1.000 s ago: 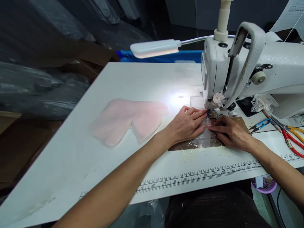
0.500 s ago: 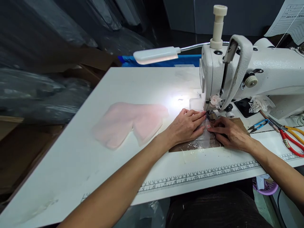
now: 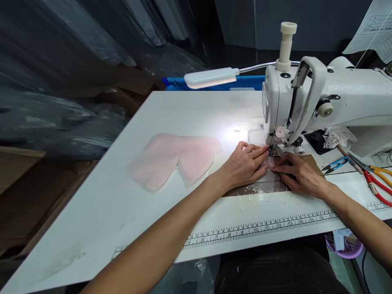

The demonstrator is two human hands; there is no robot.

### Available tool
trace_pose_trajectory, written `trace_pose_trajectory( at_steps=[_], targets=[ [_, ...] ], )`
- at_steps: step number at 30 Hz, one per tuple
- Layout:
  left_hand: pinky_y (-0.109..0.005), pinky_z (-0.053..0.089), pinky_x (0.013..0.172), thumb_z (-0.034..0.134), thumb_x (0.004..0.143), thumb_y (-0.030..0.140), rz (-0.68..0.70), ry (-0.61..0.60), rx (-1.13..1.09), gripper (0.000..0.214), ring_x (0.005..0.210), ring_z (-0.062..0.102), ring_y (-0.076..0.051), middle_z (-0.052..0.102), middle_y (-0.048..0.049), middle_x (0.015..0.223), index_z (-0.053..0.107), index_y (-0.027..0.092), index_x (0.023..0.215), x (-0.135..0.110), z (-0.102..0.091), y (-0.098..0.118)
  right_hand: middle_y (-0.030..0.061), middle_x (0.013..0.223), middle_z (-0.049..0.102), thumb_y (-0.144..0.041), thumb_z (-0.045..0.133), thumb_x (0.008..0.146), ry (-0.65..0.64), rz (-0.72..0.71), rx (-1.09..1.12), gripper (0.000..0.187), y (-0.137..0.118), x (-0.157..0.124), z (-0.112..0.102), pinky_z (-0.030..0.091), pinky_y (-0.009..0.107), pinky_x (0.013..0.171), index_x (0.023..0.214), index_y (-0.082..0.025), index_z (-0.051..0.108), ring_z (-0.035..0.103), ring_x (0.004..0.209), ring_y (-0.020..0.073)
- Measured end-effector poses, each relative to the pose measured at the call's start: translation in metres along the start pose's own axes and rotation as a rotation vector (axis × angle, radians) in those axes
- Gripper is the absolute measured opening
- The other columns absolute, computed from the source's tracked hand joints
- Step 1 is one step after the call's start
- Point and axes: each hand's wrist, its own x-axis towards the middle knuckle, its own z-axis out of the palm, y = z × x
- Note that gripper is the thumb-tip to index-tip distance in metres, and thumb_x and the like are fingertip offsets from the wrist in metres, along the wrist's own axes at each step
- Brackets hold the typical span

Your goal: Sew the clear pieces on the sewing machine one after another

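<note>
A piece of sheer whitish fabric [image 3: 267,183] lies under the presser foot [image 3: 271,152] of a white sewing machine [image 3: 277,104]. My left hand [image 3: 247,166] rests on its left side, fingers stretched out flat and fingertips close to the foot. On the other side, my right hand [image 3: 298,173] has its fingers drawn together, with the tips at the fabric's edge beside a small pale tag [image 3: 271,164]. Exactly what lies between those fingertips is partly hidden. Beneath both hands is a brown plate [image 3: 237,191] covered in shiny clear film.
Pale pink sheer pieces [image 3: 174,157] lie on the white table [image 3: 122,212] to the left. Blue thread snips [image 3: 336,165] and red-handled scissors [image 3: 375,185] sit at the right. A printed ruler [image 3: 257,232] follows the front edge. A lamp [image 3: 211,77] shines behind.
The whole view has shifted, so everything appears a little further right and mostly lower. Both hands keep nearly the same place on the fabric by the presser foot.
</note>
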Motion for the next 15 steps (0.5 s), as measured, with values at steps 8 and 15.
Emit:
trace_pose_trajectory(
  at_steps=[8, 15],
  targets=[
    [-0.035, 0.051, 0.075, 0.049, 0.099, 0.021, 0.096, 0.169, -0.034, 0.023, 0.082, 0.065, -0.019, 0.075, -0.0083, 0.097, 0.070, 0.015, 0.095, 0.0015, 0.0039, 0.0031, 0.0140, 0.108, 0.060, -0.019, 0.048, 0.098, -0.025, -0.074, -0.046, 0.033, 0.0054, -0.0005, -0.0025, 0.063, 0.043, 0.087, 0.120, -0.017, 0.073, 0.064, 0.100, 0.0220],
    [-0.031, 0.053, 0.067, 0.056, 0.095, 0.021, 0.163, 0.278, -0.095, 0.017, 0.071, 0.065, -0.015, 0.078, -0.0044, 0.096, 0.072, 0.016, 0.093, 0.0008, -0.0005, 0.0048, 0.0138, 0.107, 0.059, -0.021, 0.048, 0.099, -0.029, -0.060, -0.055, 0.034, 0.0051, -0.0009, -0.0018, 0.063, 0.042, 0.087, 0.122, -0.018, 0.072, 0.064, 0.100, 0.0219]
  ],
)
